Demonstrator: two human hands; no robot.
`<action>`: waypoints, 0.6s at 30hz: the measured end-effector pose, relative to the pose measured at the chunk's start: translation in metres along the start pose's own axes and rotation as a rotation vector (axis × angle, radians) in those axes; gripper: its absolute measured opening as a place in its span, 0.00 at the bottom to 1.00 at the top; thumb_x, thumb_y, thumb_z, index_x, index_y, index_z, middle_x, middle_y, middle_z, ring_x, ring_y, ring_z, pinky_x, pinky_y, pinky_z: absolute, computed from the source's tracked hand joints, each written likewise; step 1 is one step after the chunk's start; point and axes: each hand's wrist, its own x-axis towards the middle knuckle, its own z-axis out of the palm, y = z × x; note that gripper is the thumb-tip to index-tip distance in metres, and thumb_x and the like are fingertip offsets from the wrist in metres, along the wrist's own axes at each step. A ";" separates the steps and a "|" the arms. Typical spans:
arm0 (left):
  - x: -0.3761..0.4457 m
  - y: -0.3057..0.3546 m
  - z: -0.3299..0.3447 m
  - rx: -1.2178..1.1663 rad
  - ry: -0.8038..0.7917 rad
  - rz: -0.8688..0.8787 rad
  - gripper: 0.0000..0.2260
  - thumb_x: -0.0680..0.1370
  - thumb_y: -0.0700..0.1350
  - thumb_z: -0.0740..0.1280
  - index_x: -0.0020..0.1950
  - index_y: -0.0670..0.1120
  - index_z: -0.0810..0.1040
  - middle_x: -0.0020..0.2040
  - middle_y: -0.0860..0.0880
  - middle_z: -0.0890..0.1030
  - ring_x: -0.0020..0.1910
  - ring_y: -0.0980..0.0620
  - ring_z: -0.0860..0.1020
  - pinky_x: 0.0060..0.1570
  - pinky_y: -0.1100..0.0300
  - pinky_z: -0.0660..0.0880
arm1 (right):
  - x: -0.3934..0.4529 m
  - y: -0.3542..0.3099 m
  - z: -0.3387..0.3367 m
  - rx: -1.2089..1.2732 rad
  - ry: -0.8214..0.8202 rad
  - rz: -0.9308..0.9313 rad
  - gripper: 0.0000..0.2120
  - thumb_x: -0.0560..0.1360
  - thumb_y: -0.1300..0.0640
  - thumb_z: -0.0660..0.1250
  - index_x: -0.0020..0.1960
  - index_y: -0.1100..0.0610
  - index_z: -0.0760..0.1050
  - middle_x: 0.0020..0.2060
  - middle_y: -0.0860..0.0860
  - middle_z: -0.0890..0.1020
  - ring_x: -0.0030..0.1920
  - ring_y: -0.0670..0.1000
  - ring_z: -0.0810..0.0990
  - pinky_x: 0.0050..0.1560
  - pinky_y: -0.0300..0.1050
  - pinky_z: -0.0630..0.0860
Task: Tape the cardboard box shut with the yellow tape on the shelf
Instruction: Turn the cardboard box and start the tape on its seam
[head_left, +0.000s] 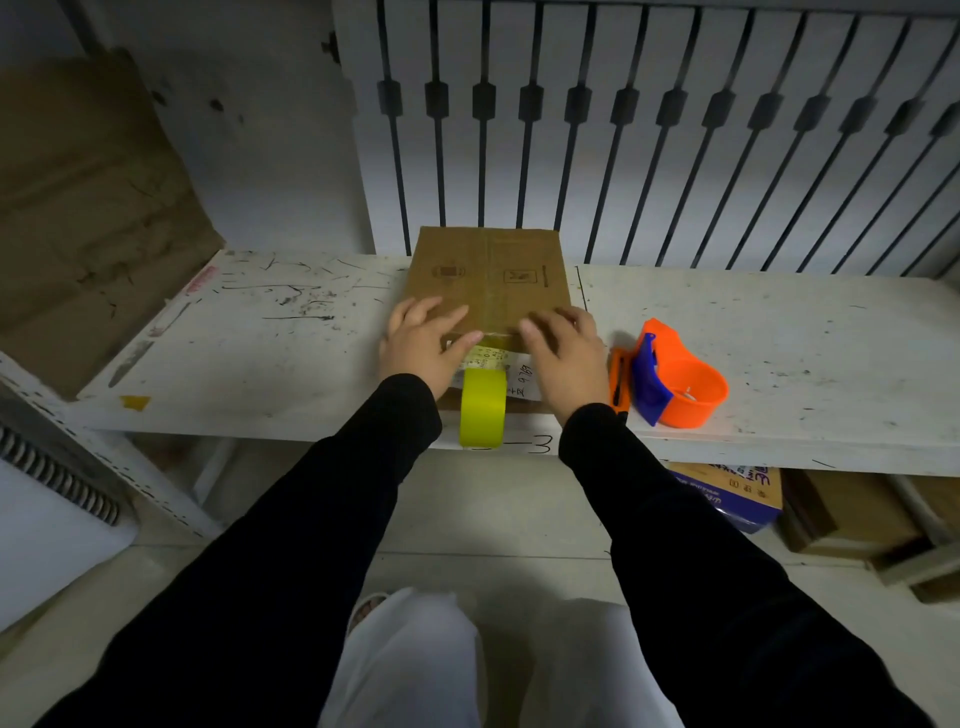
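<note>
A brown cardboard box (488, 275) lies flat on the white shelf (270, 353), its flaps closed and a strip of tape running down its middle seam. My left hand (423, 345) and my right hand (563, 351) both press flat on the box's near edge, fingers spread, on either side of the seam. The yellow tape roll (483, 408) hangs upright at the box's front, still joined to the strip on the box. Neither hand holds the roll.
An orange and blue tape dispenser (675, 379) and a small orange cutter (618, 379) lie on the shelf right of my right hand. A large cardboard sheet (88, 208) leans at the left. Boxes (737, 493) sit under the shelf.
</note>
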 end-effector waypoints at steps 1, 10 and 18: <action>-0.001 0.002 0.002 0.032 0.013 -0.019 0.22 0.77 0.58 0.60 0.70 0.54 0.69 0.74 0.50 0.64 0.76 0.47 0.53 0.74 0.44 0.51 | 0.001 0.005 -0.001 -0.010 0.055 0.021 0.22 0.78 0.44 0.56 0.66 0.53 0.71 0.68 0.55 0.68 0.66 0.58 0.69 0.66 0.53 0.68; -0.006 0.036 0.008 -0.023 0.174 -0.023 0.18 0.77 0.55 0.60 0.66 0.52 0.73 0.73 0.53 0.68 0.76 0.50 0.53 0.74 0.44 0.38 | 0.000 0.046 -0.005 -0.272 0.147 0.401 0.17 0.78 0.58 0.54 0.65 0.61 0.67 0.63 0.62 0.72 0.62 0.65 0.71 0.62 0.59 0.69; -0.011 0.081 0.027 0.171 -0.018 0.074 0.20 0.77 0.55 0.58 0.68 0.55 0.69 0.72 0.53 0.69 0.76 0.49 0.56 0.72 0.40 0.36 | -0.001 0.075 0.005 -0.360 -0.031 0.517 0.17 0.78 0.61 0.53 0.66 0.64 0.63 0.65 0.65 0.69 0.65 0.65 0.69 0.65 0.55 0.67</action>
